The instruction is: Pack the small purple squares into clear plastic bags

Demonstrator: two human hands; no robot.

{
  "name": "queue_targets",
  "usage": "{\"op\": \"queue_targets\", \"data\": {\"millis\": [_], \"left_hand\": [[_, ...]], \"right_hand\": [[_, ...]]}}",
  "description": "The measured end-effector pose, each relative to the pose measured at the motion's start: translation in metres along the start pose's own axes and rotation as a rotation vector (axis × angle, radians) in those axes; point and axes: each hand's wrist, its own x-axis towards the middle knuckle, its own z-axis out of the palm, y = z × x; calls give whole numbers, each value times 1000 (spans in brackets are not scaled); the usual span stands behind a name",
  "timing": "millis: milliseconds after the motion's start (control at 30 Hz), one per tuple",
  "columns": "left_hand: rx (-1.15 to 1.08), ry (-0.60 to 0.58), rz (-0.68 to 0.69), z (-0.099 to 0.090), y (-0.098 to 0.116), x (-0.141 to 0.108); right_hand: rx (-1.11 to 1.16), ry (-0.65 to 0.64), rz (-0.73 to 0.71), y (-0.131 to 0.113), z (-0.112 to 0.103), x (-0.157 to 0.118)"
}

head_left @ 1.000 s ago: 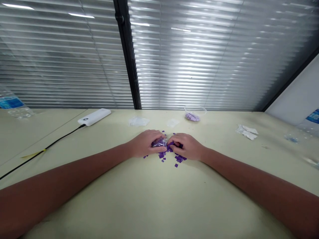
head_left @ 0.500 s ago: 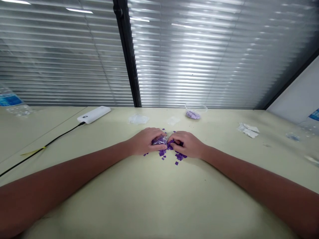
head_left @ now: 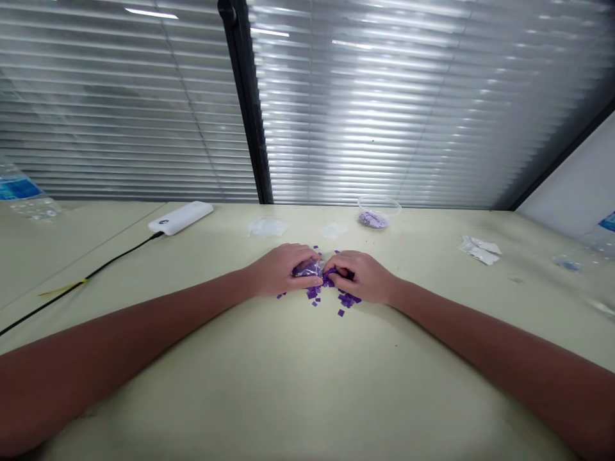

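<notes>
My left hand (head_left: pixel 283 270) is closed around a clear plastic bag (head_left: pixel 309 267) with purple pieces inside. Close beside it, at the bag's right end, my right hand (head_left: pixel 366 276) has its fingers curled in a pinch on small purple squares (head_left: pixel 330 278). How many squares are between those fingers is hidden. More loose purple squares (head_left: pixel 346 299) lie scattered on the table around and under both hands, a single one (head_left: pixel 341 313) lying nearest to me.
A round clear container (head_left: pixel 373 219) with pale purple pieces stands at the back. Flat clear plastic bags (head_left: pixel 267 226) lie left of it. A white power bank (head_left: pixel 180 218) with a black cable (head_left: pixel 113 264) is at left, white packets (head_left: pixel 480 250) at right. Bottles (head_left: pixel 22 189) stand at both sides.
Both hands keep nearly the same pose at the bag and the squares. The whole view has shifted very slightly.
</notes>
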Motion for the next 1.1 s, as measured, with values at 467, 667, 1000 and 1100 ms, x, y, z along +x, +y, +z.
{"op": "queue_targets", "data": {"millis": [467,667,1000,1100], "left_hand": [[7,11,9,1,0,0],[-4,-1,16,0,1,1],[-9,-7,5,0,1,0],[-8,-2,5,0,1,1]], "right_hand": [[-3,-6,10,-2,-1,0],[-9,-5,9,-1,-1,0],[0,-19,7,-2,-2,0],[5,-21,12,-2,-2,0]]}}
